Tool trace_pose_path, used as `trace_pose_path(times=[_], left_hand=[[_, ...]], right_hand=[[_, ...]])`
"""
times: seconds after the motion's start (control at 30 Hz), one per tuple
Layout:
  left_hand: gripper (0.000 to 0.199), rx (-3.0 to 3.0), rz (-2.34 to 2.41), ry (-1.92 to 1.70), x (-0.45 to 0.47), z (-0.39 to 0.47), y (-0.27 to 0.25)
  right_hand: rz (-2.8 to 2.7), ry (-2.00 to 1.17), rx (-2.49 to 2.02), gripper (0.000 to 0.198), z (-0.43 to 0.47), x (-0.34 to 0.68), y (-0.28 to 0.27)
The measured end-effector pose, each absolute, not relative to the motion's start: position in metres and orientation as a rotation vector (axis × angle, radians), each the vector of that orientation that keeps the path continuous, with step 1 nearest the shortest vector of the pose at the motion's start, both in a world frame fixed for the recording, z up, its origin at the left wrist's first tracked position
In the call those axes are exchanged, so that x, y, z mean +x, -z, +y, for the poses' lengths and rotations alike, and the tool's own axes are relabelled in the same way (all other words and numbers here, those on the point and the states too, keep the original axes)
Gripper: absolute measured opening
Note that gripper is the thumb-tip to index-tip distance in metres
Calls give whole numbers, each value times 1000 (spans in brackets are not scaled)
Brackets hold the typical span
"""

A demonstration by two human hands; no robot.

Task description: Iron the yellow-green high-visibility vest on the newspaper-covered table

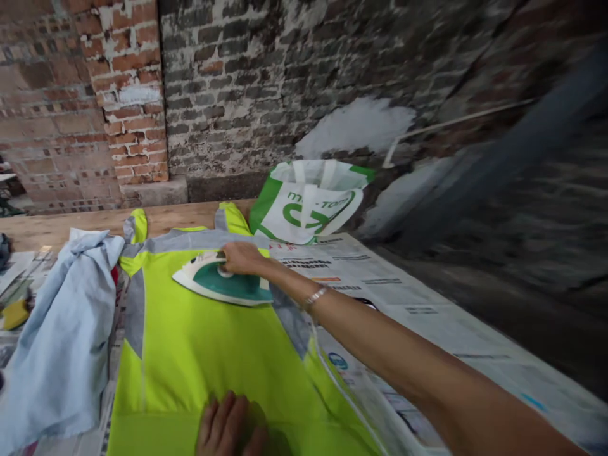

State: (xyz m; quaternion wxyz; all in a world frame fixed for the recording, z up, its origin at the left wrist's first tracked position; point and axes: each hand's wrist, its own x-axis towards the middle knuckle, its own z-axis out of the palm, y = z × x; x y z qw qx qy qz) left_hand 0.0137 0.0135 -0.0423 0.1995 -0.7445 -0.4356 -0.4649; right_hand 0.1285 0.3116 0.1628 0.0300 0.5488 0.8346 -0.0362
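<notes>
A neon yellow garment with grey panels [190, 354] lies spread out over newspaper. On its upper part rests a white and green clothes iron [232, 283], its pointed end turned left. My right hand [243, 258] is wrapped round the iron's handle, and a band circles that wrist. Down at the bottom edge, my left hand [228, 427] lies on the lower part of the garment with its fingers stretched out. A pale cord [344, 386] runs from the iron's side beneath my right forearm, across the garment's right edge.
A light blue cloth garment [71, 335] lies crumpled on the left, near a yellow object [15, 314]. A white and green bag [308, 202] stands at the back. Newspaper [408, 304] covers the wooden table [190, 213]. A brick wall [247, 82] rises behind.
</notes>
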Motion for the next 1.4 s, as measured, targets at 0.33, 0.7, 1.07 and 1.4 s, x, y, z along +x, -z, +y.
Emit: trace_pose_path(times=[0.33,0.7,1.07,1.4], left_hand=[[16,-2103,-1474,990,-52,-23,-17],[21,-2018,-1603,1073,-36,-26,-6],[20,-2139,-1602,980,-40,-26,-20],[18,-2184,-1621,980,-42,-29,-37]], right_hand=[[2704,131,1311,29,150,128,-170],[2668,-76,1762,36,290,86,-155],[2542,70,1909,47,345,77,-160],[2687,168,1490,28,186,132,-165]])
